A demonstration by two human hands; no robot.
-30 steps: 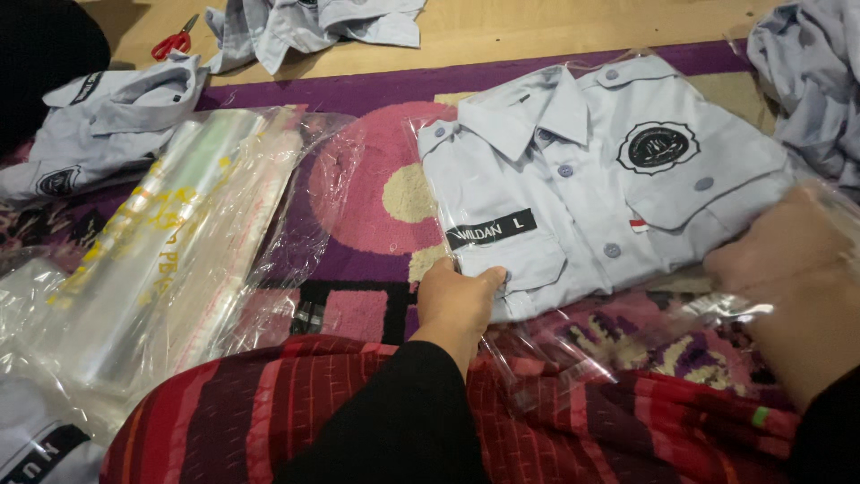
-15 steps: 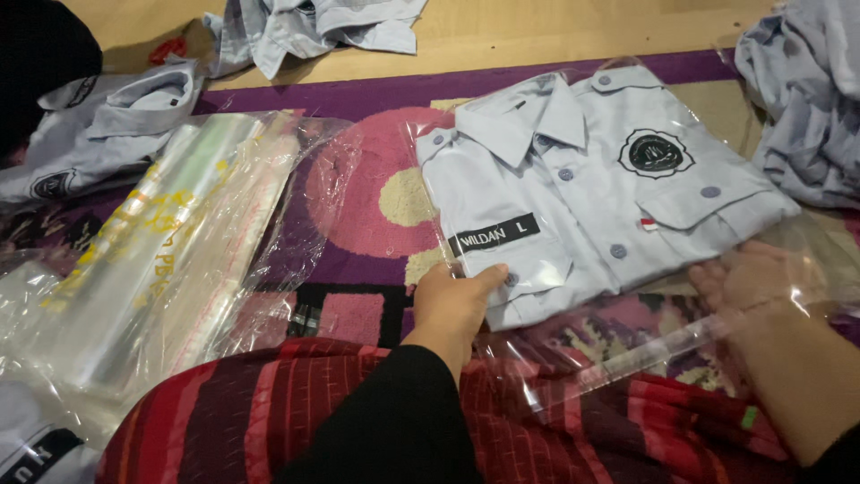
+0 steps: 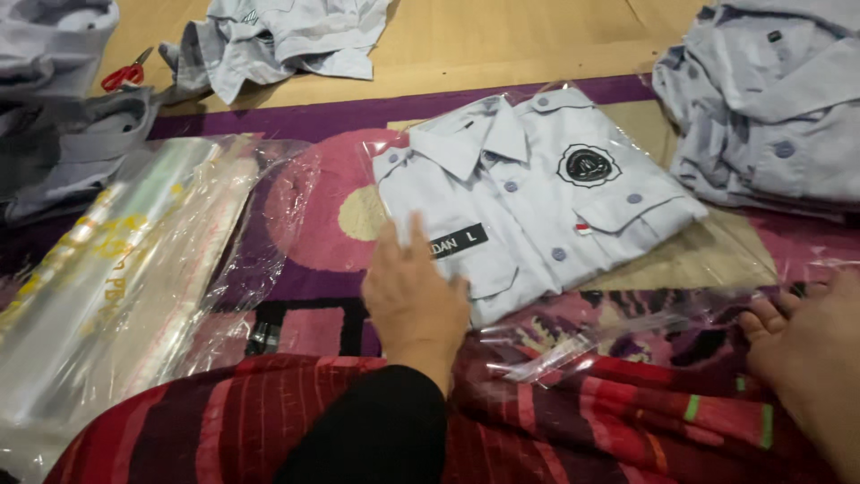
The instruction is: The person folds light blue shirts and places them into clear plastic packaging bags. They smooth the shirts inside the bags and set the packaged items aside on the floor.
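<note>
The left hand (image 3: 414, 291) lies flat, fingers spread, on the lower left corner of the folded pale grey uniform shirt (image 3: 537, 193), which sits mostly inside a clear plastic bag (image 3: 717, 246) on the purple patterned rug (image 3: 296, 233); the right hand (image 3: 806, 336) rests loosely open at the bag's open flap near the rug's right edge, gripping nothing; the flap looks unsealed, so closing seems left to do; a stack of clear bags (image 3: 116, 278) lies to the left; unfolded grey shirts (image 3: 770, 99) wait at the far right; red scissors (image 3: 125, 73) lie far left.

left hand (image 3: 414, 298) flat, right hand (image 3: 811, 345) open
</note>
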